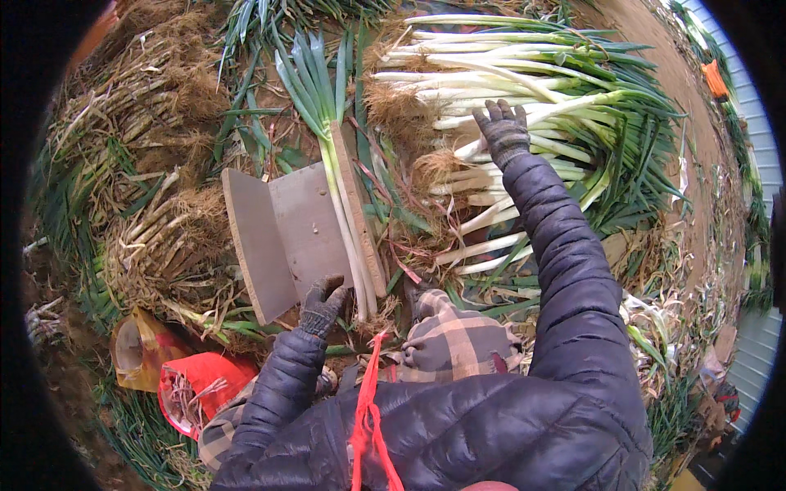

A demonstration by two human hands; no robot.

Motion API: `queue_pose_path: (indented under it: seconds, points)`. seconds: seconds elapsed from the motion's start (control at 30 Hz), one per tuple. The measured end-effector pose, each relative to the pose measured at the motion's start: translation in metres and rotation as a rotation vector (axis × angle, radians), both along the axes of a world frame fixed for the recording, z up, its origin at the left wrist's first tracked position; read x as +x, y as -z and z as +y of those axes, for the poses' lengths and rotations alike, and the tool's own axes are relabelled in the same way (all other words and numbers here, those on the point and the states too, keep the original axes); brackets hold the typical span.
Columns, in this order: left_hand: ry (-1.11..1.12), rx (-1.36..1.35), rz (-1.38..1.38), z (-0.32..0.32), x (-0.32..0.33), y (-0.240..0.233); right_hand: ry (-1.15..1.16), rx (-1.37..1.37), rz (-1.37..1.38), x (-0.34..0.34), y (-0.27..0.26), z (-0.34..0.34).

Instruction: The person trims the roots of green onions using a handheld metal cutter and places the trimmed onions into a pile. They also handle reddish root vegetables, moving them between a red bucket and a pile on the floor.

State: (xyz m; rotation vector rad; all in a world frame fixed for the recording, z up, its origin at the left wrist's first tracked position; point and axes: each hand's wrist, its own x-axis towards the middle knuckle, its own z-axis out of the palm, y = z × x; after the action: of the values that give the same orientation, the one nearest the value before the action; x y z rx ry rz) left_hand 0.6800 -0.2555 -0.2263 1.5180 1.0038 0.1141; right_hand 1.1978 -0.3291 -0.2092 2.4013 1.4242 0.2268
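Note:
My right hand (505,132), in a dark work glove, reaches over a pile of large green onions (491,80) and rests on or just above their white stalks, fingers spread. The pile's brown roots point left and its green leaves right. My left hand (322,305), also gloved, is at the near edge of a three-sided board trough (307,215), thumb and fingers apart. A few trimmed green onions (334,178) lie along the trough's right wall, roots towards me and leaves beyond its far end. Nothing shows in either hand.
Unpeeled onion bundles (166,239) with dry roots lie at the left. Close to my left arm are a red bag (206,386) of ties and a yellow container (141,350). Pink twine (405,267) runs over the ground right of the trough. Peeled husks (651,325) litter the right side.

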Motion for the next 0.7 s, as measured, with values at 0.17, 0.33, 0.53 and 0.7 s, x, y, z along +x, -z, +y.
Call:
queue_pose_path:
  seconds: [0.17, 0.33, 0.53, 0.7]
  points:
    - [-0.05, 0.218, -0.013, 0.002, 0.017, -0.023, 0.123, -0.178, 0.206, 0.02, -0.003, 0.026]
    - [0.104, 0.749, -0.115, 0.011, 0.057, -0.095, 0.029, -0.346, 0.263, -0.005, -0.012, 0.023]
    - [0.491, 0.975, -0.324, -0.013, 0.163, -0.134, -0.4, -0.04, 0.481, -0.116, -0.069, -0.039]
    - [0.703, 0.737, 0.053, -0.043, 0.185, -0.115, -0.509, 0.072, 0.529, -0.162, -0.089, -0.065]
